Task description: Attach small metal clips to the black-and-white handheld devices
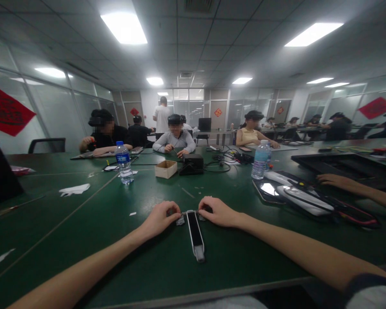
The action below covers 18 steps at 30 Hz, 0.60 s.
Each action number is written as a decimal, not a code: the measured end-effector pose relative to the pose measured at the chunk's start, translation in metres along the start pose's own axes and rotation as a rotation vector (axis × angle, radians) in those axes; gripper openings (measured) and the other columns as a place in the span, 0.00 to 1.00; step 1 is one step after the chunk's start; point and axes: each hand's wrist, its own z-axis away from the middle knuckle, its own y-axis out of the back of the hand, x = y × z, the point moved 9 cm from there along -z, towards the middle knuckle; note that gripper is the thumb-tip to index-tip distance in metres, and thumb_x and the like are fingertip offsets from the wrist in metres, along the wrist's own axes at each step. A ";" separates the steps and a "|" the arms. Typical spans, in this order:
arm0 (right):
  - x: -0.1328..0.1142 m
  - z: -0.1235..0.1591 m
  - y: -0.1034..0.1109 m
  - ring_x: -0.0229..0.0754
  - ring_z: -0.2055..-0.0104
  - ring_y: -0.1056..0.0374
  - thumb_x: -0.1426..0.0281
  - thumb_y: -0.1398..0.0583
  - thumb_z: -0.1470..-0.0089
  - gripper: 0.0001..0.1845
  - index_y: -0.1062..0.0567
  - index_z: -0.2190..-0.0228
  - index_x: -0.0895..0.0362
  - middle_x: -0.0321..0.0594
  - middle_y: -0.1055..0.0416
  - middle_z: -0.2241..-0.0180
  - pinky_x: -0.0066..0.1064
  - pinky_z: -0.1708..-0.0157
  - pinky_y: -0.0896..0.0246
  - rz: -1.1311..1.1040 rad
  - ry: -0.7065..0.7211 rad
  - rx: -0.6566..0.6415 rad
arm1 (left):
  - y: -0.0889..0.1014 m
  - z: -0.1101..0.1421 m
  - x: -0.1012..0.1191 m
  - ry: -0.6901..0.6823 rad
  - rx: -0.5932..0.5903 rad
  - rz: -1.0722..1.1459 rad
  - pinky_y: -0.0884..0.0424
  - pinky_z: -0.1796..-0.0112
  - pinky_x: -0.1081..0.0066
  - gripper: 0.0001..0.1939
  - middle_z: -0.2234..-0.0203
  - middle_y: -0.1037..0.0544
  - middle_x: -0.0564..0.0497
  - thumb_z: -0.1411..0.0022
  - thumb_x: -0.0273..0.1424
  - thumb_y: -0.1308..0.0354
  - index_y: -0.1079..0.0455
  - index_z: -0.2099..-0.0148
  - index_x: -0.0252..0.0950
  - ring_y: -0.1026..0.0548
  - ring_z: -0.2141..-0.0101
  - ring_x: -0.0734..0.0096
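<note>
A long, narrow piece with a black face and white edges (195, 231) lies on the green table in front of me. Its near end carries a pale grey tip. My left hand (164, 216) is at the left of the far end, thumb and fingers pinched on a small grey crumpled-looking piece (180, 221). On the other side, my right hand (218, 211) pinches at a similar small grey piece (202, 217), mostly hidden by the fingers. What these small pieces are is too blurred to tell. Both wrists rest near the tabletop.
Water bottles (123, 163) (260, 161) stand left and right. Beyond my hands are a small open box (166, 169), a black device (191, 165) and cables. At right lie a white device (305, 199), a black tray (347, 171) and another person's hand (336, 180). Several people sit opposite.
</note>
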 end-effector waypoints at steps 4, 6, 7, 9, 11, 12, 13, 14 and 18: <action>0.003 0.000 0.000 0.39 0.65 0.33 0.69 0.41 0.42 0.06 0.26 0.66 0.59 0.40 0.28 0.66 0.31 0.65 0.37 -0.032 -0.020 -0.032 | 0.000 0.001 0.001 0.010 -0.018 0.010 0.35 0.65 0.69 0.10 0.67 0.22 0.52 0.40 0.36 0.44 0.25 0.63 0.37 0.28 0.66 0.65; 0.004 0.000 0.000 0.39 0.66 0.33 0.68 0.41 0.42 0.07 0.25 0.66 0.59 0.40 0.28 0.66 0.30 0.65 0.37 -0.042 -0.030 -0.044 | 0.000 0.002 0.000 0.028 -0.027 0.021 0.35 0.66 0.69 0.11 0.68 0.22 0.52 0.40 0.38 0.44 0.25 0.63 0.38 0.28 0.67 0.65; 0.004 0.000 0.000 0.39 0.66 0.33 0.68 0.41 0.42 0.07 0.25 0.66 0.59 0.39 0.28 0.66 0.30 0.66 0.37 -0.048 -0.033 -0.047 | -0.001 0.002 -0.001 0.039 -0.033 0.024 0.35 0.66 0.69 0.12 0.68 0.22 0.52 0.40 0.39 0.44 0.24 0.63 0.38 0.28 0.68 0.65; 0.004 -0.001 0.001 0.39 0.66 0.33 0.68 0.40 0.43 0.07 0.24 0.66 0.59 0.39 0.27 0.66 0.30 0.66 0.37 -0.057 -0.039 -0.050 | -0.001 0.003 -0.003 0.056 -0.039 0.020 0.36 0.68 0.70 0.13 0.69 0.22 0.53 0.41 0.41 0.43 0.24 0.62 0.38 0.28 0.68 0.65; 0.004 -0.001 0.000 0.40 0.66 0.33 0.68 0.40 0.43 0.07 0.24 0.66 0.60 0.40 0.27 0.66 0.30 0.66 0.37 -0.058 -0.040 -0.055 | -0.001 0.003 -0.002 0.060 -0.037 0.014 0.36 0.68 0.70 0.14 0.69 0.22 0.53 0.42 0.42 0.42 0.23 0.62 0.38 0.28 0.69 0.65; 0.004 -0.001 0.000 0.40 0.65 0.33 0.68 0.40 0.43 0.07 0.24 0.66 0.60 0.40 0.27 0.66 0.30 0.65 0.37 -0.055 -0.041 -0.055 | -0.001 0.003 -0.002 0.060 -0.035 0.013 0.36 0.68 0.71 0.14 0.69 0.22 0.53 0.42 0.41 0.42 0.23 0.62 0.38 0.28 0.69 0.66; 0.004 -0.001 0.000 0.40 0.65 0.33 0.69 0.40 0.43 0.07 0.24 0.65 0.60 0.40 0.27 0.66 0.30 0.65 0.37 -0.055 -0.040 -0.056 | -0.001 0.003 -0.002 0.062 -0.033 0.016 0.37 0.69 0.71 0.13 0.69 0.22 0.53 0.42 0.41 0.41 0.23 0.62 0.37 0.29 0.69 0.66; 0.003 -0.001 0.000 0.40 0.65 0.33 0.69 0.40 0.43 0.07 0.24 0.65 0.60 0.40 0.27 0.66 0.30 0.65 0.37 -0.055 -0.038 -0.056 | -0.001 0.003 -0.002 0.063 -0.032 0.023 0.37 0.69 0.71 0.13 0.69 0.22 0.53 0.42 0.41 0.41 0.23 0.62 0.37 0.29 0.69 0.66; 0.004 -0.001 -0.001 0.39 0.65 0.32 0.69 0.39 0.44 0.07 0.24 0.65 0.59 0.39 0.28 0.66 0.29 0.65 0.37 -0.077 -0.027 -0.046 | 0.000 0.001 -0.005 0.072 -0.012 0.064 0.38 0.69 0.71 0.14 0.70 0.22 0.53 0.43 0.42 0.40 0.23 0.63 0.37 0.29 0.70 0.66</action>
